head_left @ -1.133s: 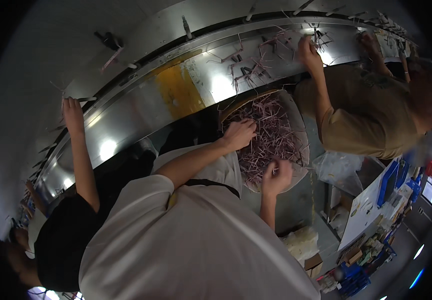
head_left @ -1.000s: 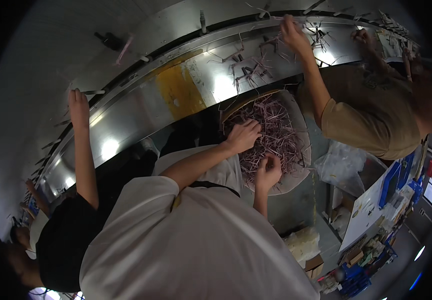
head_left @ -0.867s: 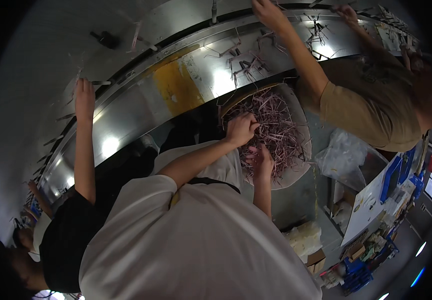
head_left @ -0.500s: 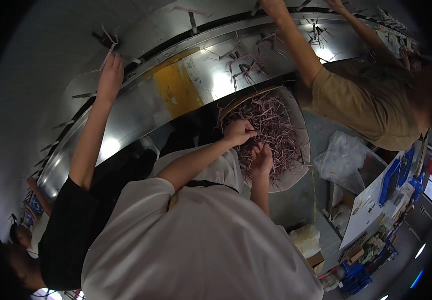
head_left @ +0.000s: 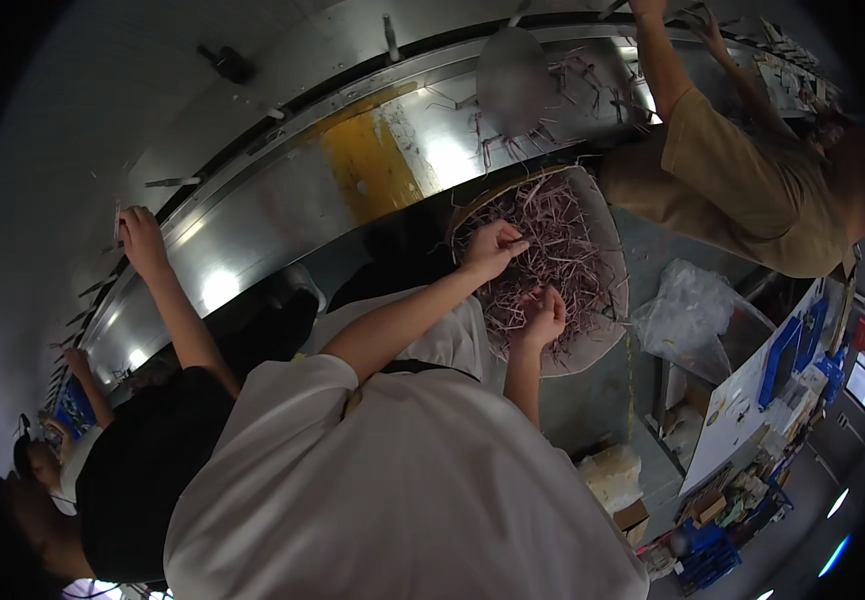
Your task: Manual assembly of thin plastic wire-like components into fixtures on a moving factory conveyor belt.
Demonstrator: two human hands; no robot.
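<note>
The left hand (head_left: pixel 495 250) is over the near-left part of the heap, thumb and forefinger drawn together at the tips; whether a piece is pinched there cannot be told. The right hand (head_left: pixel 544 320) is just below it to the right, fingers half curled, and its grip is also unclear. Under both lies a tangled heap of thin pinkish strips (head_left: pixel 557 235), filling much of a rounded, pale-walled container (head_left: pixel 607 262). Beyond its far edge runs a shiny metal table (head_left: pixel 282 215) with a yellow patch (head_left: pixel 357 170), where more such pieces (head_left: pixel 517 145) lie loose. Right of the container, a crumpled clear plastic bag (head_left: pixel 687 315) shows; farther down are a small cardboard box (head_left: pixel 631 518) and blue crates (head_left: pixel 710 558), their contents too small to tell.
</note>
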